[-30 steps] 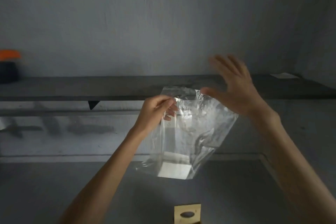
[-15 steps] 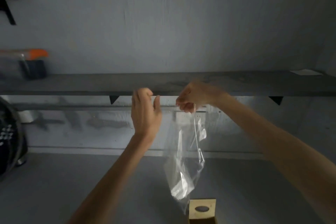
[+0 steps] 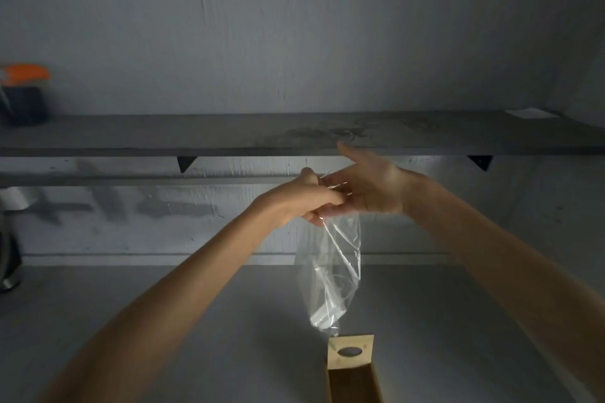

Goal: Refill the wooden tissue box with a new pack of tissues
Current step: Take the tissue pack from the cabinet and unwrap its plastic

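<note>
Both hands (image 3: 343, 196) now joined, clear crumpled bag (image 3: 330, 275) dangling limp

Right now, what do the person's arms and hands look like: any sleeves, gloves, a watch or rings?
Both arms are bare up to the frame edge, with no sleeves showing. The left hand and right hand wear no gloves. No watch, wristband or rings are visible, though the dim light could hide small details.

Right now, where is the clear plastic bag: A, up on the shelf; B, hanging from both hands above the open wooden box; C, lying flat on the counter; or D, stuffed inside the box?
B: the clear plastic bag hangs from the left hand and right hand, its bottom just above the open wooden box.
</note>
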A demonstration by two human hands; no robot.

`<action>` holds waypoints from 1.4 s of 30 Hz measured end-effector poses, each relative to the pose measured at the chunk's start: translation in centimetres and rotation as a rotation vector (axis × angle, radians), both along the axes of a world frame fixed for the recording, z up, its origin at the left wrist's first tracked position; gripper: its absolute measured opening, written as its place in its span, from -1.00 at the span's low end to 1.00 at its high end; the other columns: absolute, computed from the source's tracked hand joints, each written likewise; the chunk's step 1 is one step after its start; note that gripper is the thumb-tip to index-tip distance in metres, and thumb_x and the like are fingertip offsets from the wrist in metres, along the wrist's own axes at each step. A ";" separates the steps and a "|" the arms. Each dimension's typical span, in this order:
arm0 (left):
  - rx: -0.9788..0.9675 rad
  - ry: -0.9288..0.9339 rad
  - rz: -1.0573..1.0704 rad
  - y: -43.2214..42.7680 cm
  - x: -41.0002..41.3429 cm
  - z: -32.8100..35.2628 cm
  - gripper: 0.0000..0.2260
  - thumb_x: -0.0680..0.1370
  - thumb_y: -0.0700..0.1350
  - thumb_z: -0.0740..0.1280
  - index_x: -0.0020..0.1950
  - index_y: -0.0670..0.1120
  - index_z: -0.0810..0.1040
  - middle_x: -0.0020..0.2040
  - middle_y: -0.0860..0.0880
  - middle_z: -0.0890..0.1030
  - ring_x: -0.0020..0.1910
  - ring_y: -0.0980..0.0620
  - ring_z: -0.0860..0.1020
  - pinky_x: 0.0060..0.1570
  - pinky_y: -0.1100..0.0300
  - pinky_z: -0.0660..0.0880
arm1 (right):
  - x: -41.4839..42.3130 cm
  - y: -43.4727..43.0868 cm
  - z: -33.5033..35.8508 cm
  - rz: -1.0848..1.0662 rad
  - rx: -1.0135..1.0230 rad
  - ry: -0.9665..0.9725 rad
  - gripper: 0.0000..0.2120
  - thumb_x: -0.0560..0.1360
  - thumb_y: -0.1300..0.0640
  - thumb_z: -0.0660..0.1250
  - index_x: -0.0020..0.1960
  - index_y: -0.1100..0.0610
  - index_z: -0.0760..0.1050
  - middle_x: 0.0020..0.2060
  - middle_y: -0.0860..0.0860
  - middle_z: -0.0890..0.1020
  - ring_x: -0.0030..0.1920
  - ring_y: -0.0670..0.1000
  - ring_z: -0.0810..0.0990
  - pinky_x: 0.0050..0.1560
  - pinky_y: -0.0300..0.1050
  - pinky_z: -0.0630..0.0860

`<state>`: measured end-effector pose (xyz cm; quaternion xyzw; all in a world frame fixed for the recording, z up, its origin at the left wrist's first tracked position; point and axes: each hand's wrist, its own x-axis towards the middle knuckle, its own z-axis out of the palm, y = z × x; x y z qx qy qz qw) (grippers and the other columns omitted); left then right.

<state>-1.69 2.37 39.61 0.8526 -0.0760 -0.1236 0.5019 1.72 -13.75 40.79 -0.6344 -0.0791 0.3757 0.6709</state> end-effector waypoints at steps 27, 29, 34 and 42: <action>0.605 -0.055 0.053 6.1 1.5 -7.0 -0.71 0.51 -0.30 0.14 0.13 0.01 0.44 -0.06 -0.07 0.58 -0.15 0.01 0.58 -0.23 0.12 0.48 | -6.9 3.2 -14.7 0.438 -1.104 -1.060 -0.51 0.59 -0.27 0.12 0.19 0.05 0.62 0.09 0.03 0.71 0.01 0.05 0.69 0.14 0.00 0.57; 0.636 -0.113 0.062 6.5 0.7 -9.9 -0.75 0.51 -0.29 0.16 0.07 -0.01 0.46 -0.05 -0.03 0.54 -0.16 -0.01 0.54 -0.23 0.15 0.41 | -8.6 3.8 -17.2 0.428 -1.151 -1.095 -0.54 0.63 -0.18 0.09 0.14 0.13 0.60 0.05 0.13 0.69 0.00 0.16 0.69 0.06 0.01 0.55; 0.640 -0.223 0.011 6.4 -3.3 -18.4 -0.77 0.48 -0.39 0.22 0.04 -0.18 0.55 0.04 -0.16 0.61 0.03 -0.16 0.57 0.00 0.08 0.43 | -11.4 4.5 -23.3 0.454 -1.299 -0.909 -0.57 0.60 0.15 0.12 0.44 0.24 0.29 0.14 0.30 0.61 0.09 0.29 0.64 0.06 0.17 0.60; 0.562 -0.103 0.096 5.3 -7.3 -23.2 -0.74 0.48 -0.34 0.23 0.15 -0.22 0.51 0.11 -0.24 0.52 0.14 -0.25 0.50 0.15 0.05 0.39 | -12.6 4.8 -28.6 0.019 -0.855 -0.830 -0.62 0.59 0.31 0.15 0.33 0.07 0.52 0.24 0.09 0.62 0.18 0.07 0.64 0.22 -0.04 0.56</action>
